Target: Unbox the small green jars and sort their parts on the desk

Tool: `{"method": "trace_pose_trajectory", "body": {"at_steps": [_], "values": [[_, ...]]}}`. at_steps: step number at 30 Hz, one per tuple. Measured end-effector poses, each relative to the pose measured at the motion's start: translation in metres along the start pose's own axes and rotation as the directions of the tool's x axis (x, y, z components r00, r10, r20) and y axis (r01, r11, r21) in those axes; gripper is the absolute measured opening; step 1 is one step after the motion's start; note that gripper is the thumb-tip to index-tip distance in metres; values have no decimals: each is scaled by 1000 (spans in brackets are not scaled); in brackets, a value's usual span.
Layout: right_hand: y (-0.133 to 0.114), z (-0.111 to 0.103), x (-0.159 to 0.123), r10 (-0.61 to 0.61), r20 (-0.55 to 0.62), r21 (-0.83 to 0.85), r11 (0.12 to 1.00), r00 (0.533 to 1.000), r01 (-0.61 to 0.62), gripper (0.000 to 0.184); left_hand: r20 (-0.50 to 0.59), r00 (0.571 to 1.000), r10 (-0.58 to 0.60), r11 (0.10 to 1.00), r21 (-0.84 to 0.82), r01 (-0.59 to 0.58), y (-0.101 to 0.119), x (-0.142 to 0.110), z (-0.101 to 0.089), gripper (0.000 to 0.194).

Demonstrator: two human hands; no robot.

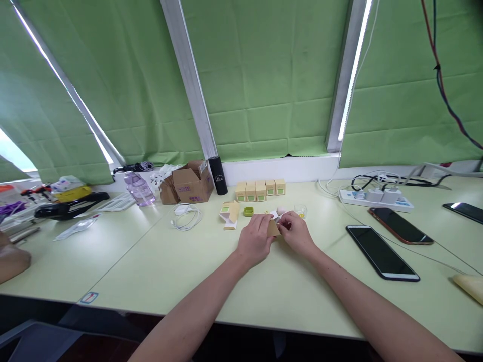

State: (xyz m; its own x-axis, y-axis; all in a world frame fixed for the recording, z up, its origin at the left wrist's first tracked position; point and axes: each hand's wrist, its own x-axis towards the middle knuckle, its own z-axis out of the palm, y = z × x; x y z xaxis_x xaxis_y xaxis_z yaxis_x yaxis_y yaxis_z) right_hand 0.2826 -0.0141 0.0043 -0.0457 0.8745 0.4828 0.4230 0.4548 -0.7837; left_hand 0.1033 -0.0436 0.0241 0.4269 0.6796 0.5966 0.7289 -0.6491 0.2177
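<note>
Over the long pale-cream table (169,271): bare left hand (256,235), fingers curled closed; bare right hand (296,232), fingertips bunched, can't tell on what. Between them, small tan cardboard piece (272,229), gripped by the left. I'd steady it lightly, work edges gently; card likely creases easily.

Worktop (151,271): pale, seams crossing it (one left, one right). Along back edge, left to right: purple bottle (139,188), open cardboard box (191,186), black cylinder (218,176), five small kraft boxes (250,191) roughly in a row, white power strip (349,197) with plugs in. Mid-depth: coiled white cable (186,218) left of centre, opened kraft box (229,215), green tub (248,211), clear dome (301,209). Toward right end: light-rimmed phone (382,252), brown-edged phone (400,226), third phone (466,212). Sticker (89,297) at front edge, left.
</note>
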Motion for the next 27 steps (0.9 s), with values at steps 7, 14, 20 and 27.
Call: {"method": "trace_pose_trajectory", "body": {"at_steps": [7, 14, 20, 27], "values": [[6, 2, 5, 181, 9, 287, 942, 983, -176, 20, -49, 999, -11, 999, 45, 13, -6, 1, -2, 65], [5, -1, 9, 229, -22, 451, 871, 973, -195, 43, -89, 996, -25, 996, 83, 32, -6, 2, -4, 65], [3, -6, 14, 280, -60, 540, 817, 958, -205, 55, -129, 991, -44, 996, 66, 53, -9, 3, -5, 66], [7, -12, 16, 285, -152, 503, 847, 946, -175, 51, -269, 939, -213, 977, -49, 207, -23, 6, -6, 65]]}}
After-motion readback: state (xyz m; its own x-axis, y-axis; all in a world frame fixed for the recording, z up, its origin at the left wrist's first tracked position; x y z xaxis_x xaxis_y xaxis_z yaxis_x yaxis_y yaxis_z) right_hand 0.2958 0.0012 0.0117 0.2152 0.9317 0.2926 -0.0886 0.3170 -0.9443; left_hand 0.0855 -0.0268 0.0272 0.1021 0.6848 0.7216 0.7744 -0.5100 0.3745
